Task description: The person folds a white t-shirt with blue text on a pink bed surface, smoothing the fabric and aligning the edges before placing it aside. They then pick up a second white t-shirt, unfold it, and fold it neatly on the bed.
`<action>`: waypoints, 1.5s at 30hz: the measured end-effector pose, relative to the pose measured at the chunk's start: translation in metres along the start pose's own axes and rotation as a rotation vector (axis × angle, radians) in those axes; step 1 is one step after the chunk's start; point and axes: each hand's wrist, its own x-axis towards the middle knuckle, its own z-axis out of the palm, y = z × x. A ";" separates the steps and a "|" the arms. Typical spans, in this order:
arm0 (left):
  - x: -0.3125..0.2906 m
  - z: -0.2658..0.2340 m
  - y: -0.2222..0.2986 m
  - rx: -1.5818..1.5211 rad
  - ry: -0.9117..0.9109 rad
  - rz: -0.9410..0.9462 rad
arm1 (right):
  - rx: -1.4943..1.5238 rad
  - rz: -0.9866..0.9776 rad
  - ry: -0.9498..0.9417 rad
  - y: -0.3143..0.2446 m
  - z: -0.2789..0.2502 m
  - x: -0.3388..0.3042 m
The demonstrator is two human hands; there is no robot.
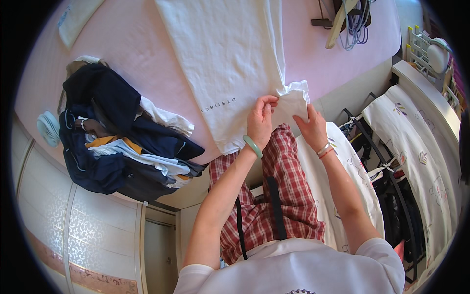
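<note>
A white shirt [230, 59] lies spread over the pink bed, folded along its right side, with a small line of dark print near its lower end. A short crumpled flap of it [293, 100], perhaps a sleeve, sticks out at the right over the bed's near edge. My left hand [260, 122], a green bangle on its wrist, pinches the cloth at the flap's left side, fingers curled. The flap's right edge is between the thumb and fingers of my right hand [313, 130].
A heap of dark and white clothes [112, 127] lies on the bed at left, beside a small pale fan [48, 128]. Several hangers [347, 24] lie at the far right. A covered clothes rack [406, 142] stands right of the bed. Patterned cabinet doors [98, 225] are at lower left.
</note>
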 end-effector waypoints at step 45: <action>-0.054 -0.056 -0.028 0.265 0.217 -0.166 | -0.178 -0.282 -0.068 -0.054 -0.005 0.084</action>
